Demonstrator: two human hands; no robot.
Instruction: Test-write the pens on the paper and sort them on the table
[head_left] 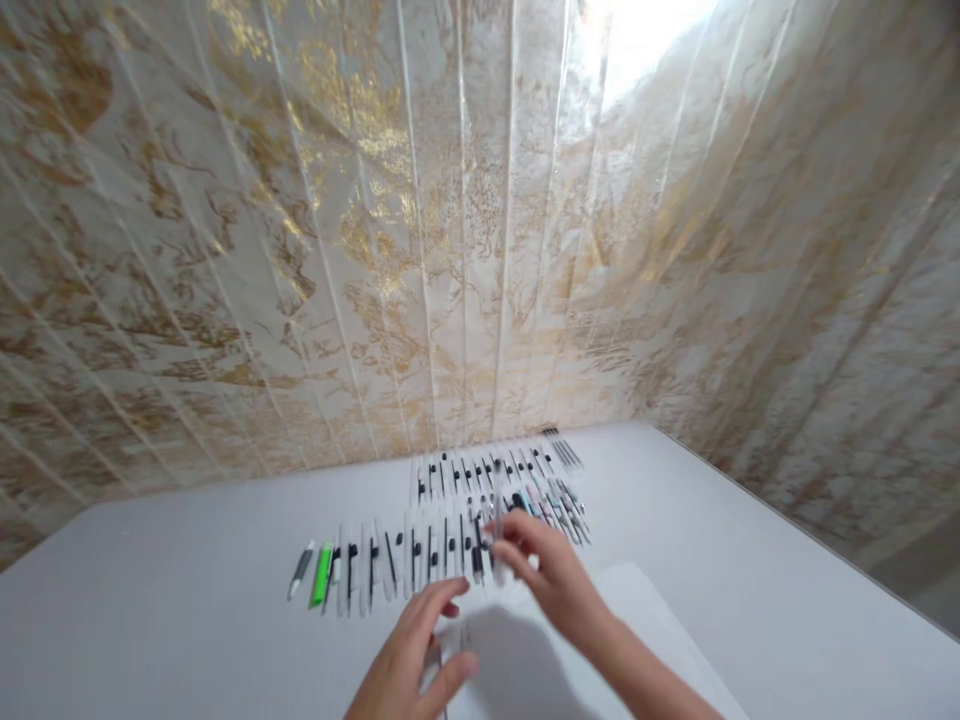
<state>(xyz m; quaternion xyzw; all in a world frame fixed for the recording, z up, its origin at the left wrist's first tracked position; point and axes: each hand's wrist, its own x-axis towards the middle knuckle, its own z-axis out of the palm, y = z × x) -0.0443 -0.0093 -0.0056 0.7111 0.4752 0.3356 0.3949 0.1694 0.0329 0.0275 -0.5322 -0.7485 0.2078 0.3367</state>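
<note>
Several pens lie in two rows (450, 520) on a white table (187, 580), with a green pen (322, 574) near the left end of the front row. My right hand (547, 570) is over the right part of the front row, its fingers pinched round a pale pen (498, 530) that stands nearly upright. Closer to me, my left hand (412, 660) rests on a white sheet of paper (637, 620), fingers curled round a thin pen-like thing (442, 655) that is mostly hidden.
A wall of glossy beige and gold marbled panels (450, 250) rises right behind the table and along its right side. The table's right edge (825, 560) runs diagonally toward me. A few dark thin refills (562, 450) lie at the back right of the rows.
</note>
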